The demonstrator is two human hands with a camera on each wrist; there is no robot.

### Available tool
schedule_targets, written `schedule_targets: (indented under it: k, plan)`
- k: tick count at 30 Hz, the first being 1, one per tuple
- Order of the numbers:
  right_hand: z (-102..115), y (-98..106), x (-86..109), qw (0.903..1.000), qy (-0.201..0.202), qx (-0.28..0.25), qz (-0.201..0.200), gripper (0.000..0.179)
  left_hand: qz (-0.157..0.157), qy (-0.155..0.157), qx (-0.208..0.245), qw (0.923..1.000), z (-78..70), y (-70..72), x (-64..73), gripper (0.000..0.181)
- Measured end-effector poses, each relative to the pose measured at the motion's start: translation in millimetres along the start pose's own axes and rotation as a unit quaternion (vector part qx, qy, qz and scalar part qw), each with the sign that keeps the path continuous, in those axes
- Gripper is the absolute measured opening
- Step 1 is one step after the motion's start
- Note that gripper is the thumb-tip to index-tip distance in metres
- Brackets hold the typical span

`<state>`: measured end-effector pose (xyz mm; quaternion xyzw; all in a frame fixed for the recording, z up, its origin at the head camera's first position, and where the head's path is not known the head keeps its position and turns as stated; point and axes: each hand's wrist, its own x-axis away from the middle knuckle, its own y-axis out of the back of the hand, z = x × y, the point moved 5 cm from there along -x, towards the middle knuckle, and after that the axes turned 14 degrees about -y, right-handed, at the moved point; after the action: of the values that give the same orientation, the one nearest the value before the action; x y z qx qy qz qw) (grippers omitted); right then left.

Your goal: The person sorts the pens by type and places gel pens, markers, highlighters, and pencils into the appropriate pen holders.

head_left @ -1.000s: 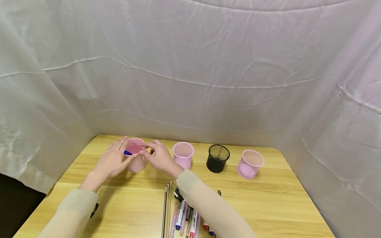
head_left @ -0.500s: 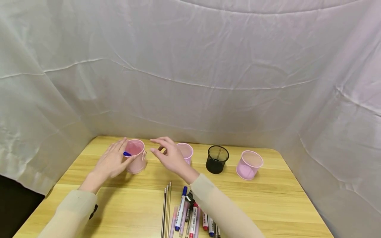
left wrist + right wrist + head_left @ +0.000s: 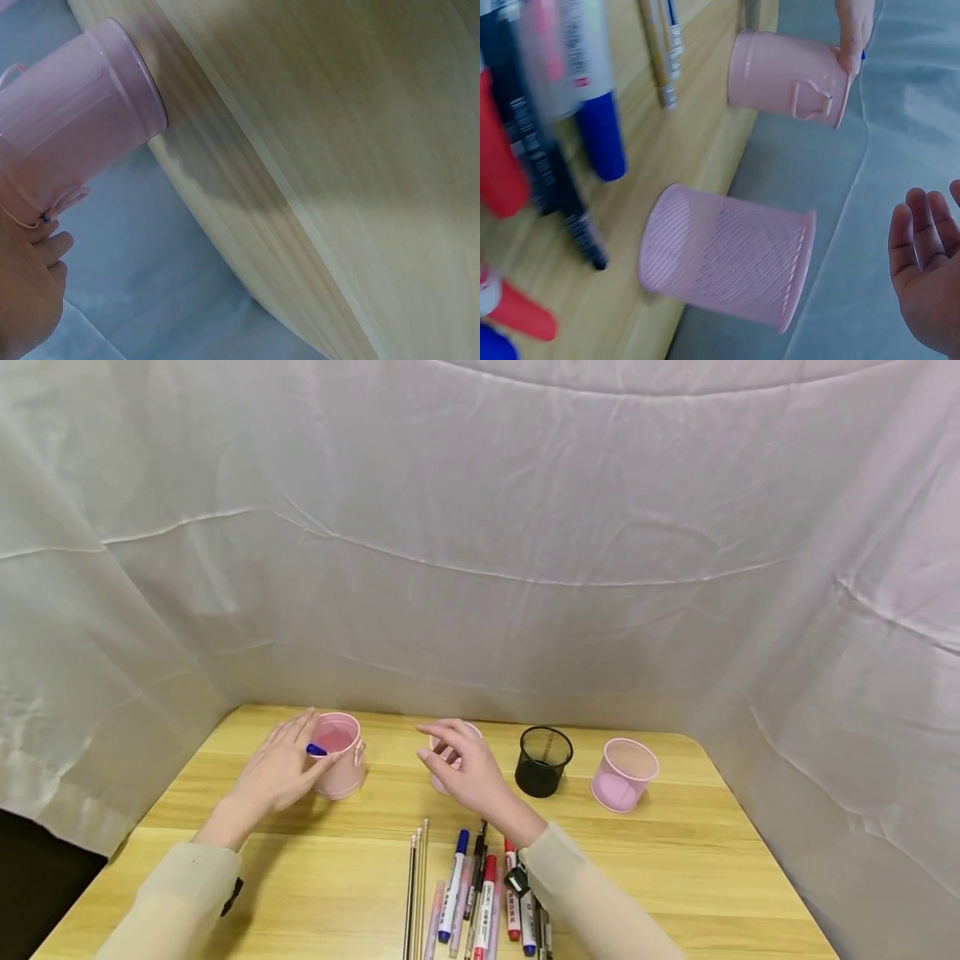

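My left hand [image 3: 277,768] rests at the left side of a pink metal pail [image 3: 343,778], fingers straight and thumb along the near rim. A pen's blue end [image 3: 316,749] sticks out over the rim beside the thumb. The pail's small wire handle [image 3: 811,99] shows on its side in the right wrist view. My right hand [image 3: 474,772] is in the air with loosely bent fingers, holding nothing. In the head view it overlaps a pink mesh pen cup [image 3: 724,255]; the right wrist view shows this cup upright on the table and apart from the hand.
Right of that cup stand a black mesh pen cup [image 3: 542,777] and another pink one [image 3: 622,785]. Nearer lie several pencils [image 3: 411,893], blue-capped [image 3: 453,893] and red-capped markers [image 3: 486,902], and a black sharpener [image 3: 517,882]. Grey cloth [image 3: 480,627] walls the table [image 3: 675,877].
My right hand has let go at the pail's rim and moved right, coming in front of the pink mesh cup, its fingers parted. My left hand stays at the pail.
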<state>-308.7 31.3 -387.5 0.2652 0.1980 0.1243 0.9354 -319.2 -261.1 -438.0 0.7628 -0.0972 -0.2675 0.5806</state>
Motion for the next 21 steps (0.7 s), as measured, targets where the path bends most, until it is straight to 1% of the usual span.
schedule_targets:
  k: [7,12,18,21]
  plan:
    - [-14.5,5.7,19.8,0.9991,0.026,0.034,0.004,0.035,0.000,0.001,0.003,1.0000,2.4,0.0,1.1,0.089]
    - [-27.3,4.2,35.4,0.9978,0.015,0.062,0.018,0.035,0.002,0.004,0.001,1.0000,2.8,1.1,3.2,0.090]
    - [-45.8,2.5,49.9,0.9945,0.008,0.085,0.061,0.036,0.001,0.003,0.003,1.0000,2.0,2.1,2.4,0.090]
    - [-54.3,1.5,56.3,0.9909,-0.007,0.102,0.087,0.037,0.001,0.003,0.004,1.0000,2.4,1.6,2.2,0.089]
